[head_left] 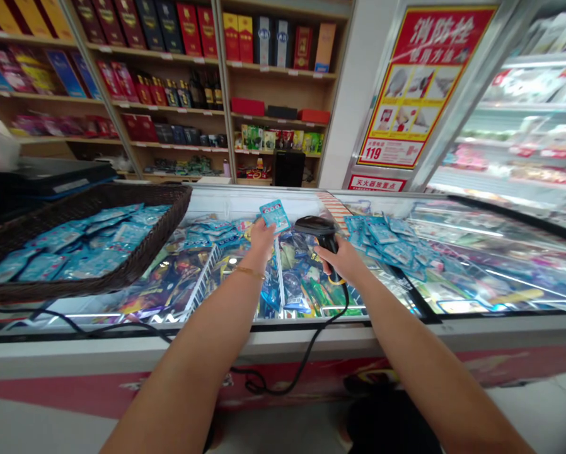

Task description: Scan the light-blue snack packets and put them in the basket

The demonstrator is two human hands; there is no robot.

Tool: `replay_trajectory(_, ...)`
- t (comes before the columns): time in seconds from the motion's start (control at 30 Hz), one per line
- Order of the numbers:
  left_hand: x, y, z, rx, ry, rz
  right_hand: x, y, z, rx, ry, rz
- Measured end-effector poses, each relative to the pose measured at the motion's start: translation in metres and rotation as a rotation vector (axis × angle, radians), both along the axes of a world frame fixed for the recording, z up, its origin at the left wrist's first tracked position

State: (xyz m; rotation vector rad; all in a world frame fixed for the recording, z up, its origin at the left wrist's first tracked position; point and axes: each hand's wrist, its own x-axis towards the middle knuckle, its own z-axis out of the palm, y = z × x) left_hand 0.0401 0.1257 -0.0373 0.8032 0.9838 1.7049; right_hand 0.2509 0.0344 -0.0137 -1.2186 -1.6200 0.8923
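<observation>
My left hand [263, 238] pinches a small light-blue packet [275, 215] by its lower edge, held up above the glass top of a chest freezer [297, 197]. In my right hand [342, 261] is a black handheld barcode scanner [328, 243], gripped by its handle, its head pointing left toward the packet. A black cable [314, 340] runs from the scanner down over the freezer's front edge. Like blue packets lie in a loose pile [387, 239] to the right of the scanner. Another group of blue packets [212, 231] lies left of my left hand.
A dark wicker basket [181, 202] with many blue packets stands on the left of the freezer. Behind are shelves [283, 74] of boxes and bottles, and a red-and-yellow poster [420, 82]. A lit display cooler [524, 113] stands at the right.
</observation>
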Motion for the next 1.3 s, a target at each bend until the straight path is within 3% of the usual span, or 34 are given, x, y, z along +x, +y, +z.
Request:
replay_trajectory(0.77, 0.001, -0.003, 0.0, 0.023, 0.02, -0.005, -0.001, -0.003, 0.001, -0.015, -0.082, -0.028)
replay_trajectory(1.0, 0.001, -0.003, 0.002, -0.018, 0.108, 0.098, -0.005, -0.009, 0.011, -0.032, 0.016, -0.062)
replay_trajectory(1.17, 0.011, -0.005, 0.013, -0.101, 0.085, 0.121, 0.021, -0.013, 0.015, -0.012, 0.084, -0.138)
replay_trajectory(1.3, 0.048, -0.001, 0.029, -0.09, 0.068, -0.011, 0.069, -0.018, 0.021, 0.005, 0.131, -0.229)
